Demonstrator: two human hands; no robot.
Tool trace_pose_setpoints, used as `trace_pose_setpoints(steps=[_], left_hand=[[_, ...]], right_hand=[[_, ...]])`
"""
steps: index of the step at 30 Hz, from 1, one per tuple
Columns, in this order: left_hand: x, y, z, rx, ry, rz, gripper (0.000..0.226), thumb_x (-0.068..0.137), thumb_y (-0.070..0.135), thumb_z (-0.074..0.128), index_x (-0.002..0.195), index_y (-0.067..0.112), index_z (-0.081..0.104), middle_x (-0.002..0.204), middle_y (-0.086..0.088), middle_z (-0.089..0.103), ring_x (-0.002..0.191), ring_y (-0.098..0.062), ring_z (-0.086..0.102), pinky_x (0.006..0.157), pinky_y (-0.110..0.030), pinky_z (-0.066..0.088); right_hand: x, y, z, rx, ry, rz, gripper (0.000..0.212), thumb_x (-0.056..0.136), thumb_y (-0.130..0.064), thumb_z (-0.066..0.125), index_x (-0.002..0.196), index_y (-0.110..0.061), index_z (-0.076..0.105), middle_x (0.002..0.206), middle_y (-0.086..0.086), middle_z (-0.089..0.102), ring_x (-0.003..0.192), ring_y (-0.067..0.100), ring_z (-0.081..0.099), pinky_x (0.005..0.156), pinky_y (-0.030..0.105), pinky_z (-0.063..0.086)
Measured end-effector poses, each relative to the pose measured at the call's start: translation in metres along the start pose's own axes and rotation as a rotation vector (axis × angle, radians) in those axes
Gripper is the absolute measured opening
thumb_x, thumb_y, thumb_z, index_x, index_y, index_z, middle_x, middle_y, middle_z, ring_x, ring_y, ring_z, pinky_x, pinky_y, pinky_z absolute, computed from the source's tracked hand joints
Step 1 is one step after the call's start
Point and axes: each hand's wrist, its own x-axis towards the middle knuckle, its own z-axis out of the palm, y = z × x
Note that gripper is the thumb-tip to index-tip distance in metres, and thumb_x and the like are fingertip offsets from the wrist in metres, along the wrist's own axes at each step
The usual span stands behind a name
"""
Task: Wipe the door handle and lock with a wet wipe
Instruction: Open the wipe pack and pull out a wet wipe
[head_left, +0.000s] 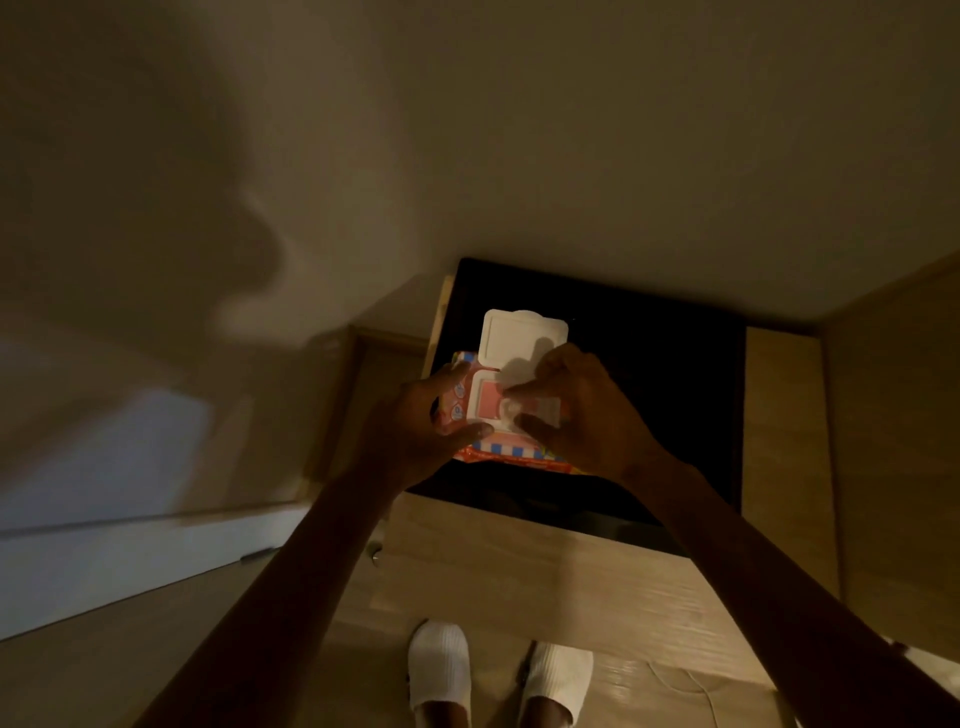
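Both hands are on the pack (498, 453), which I hold in front of me over the near left corner of a black surface (649, 389). I cannot tell whether it rests there or hangs just above. My left hand (415, 431) grips the pack's left side, thumb along the front edge and fingers curled round the back. My right hand (576, 410) comes in from the right with forefinger and thumb bent toward the opening (496, 405). Whether they have hold of a wipe yet I cannot tell in this dim light. The lid (519, 338) is flipped up and away from me.

I judge the pack to be soft, light and crinkly, so it will buckle if I squeeze hard. The stiff frame round the opening is the best place to steady it. A wipe should be limp, damp and a little slick. I would pinch it by a corner at the slot and draw it out slowly, holding the pack down so a second one doesn't follow.

Neither the handle nor the lock is in view. My slippers (441, 665) show on the wood floor below.
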Motion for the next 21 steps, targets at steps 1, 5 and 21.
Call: trace_pose_setpoints(steps=[1,5,21], left_hand=[[0.000,0.000,0.000,-0.002,0.005,0.010,0.081,0.075,0.052,0.073,0.146,0.029,0.041,0.132,-0.002,0.064,0.101,-0.013,0.069,0.083,-0.034,0.061],[0.000,0.001,0.002,-0.057,-0.007,0.005,0.079,0.077,0.040,0.077,0.146,0.025,0.041,0.130,-0.005,0.064,0.105,-0.015,0.069,0.084,-0.036,0.061],[-0.002,0.006,0.001,-0.024,-0.028,0.071,0.080,0.070,0.057,0.066,0.142,0.030,0.044,0.126,0.001,0.066,0.106,-0.016,0.068,0.082,-0.040,0.061]], right_hand=[[0.000,-0.002,-0.001,-0.015,-0.003,0.007,0.038,0.082,-0.036,0.071,0.119,-0.028,0.066,0.130,0.005,0.048,0.120,0.023,0.043,0.102,0.038,0.044],[0.002,-0.007,0.003,-0.057,0.087,0.014,0.021,0.084,-0.029,0.070,0.104,-0.029,0.074,0.120,0.002,0.057,0.112,0.020,0.048,0.096,0.034,0.045],[0.002,-0.034,-0.038,1.023,0.442,0.263,0.016,0.092,-0.006,0.059,0.082,-0.017,0.064,0.088,0.000,0.069,0.080,0.009,0.067,0.064,0.025,0.058]])
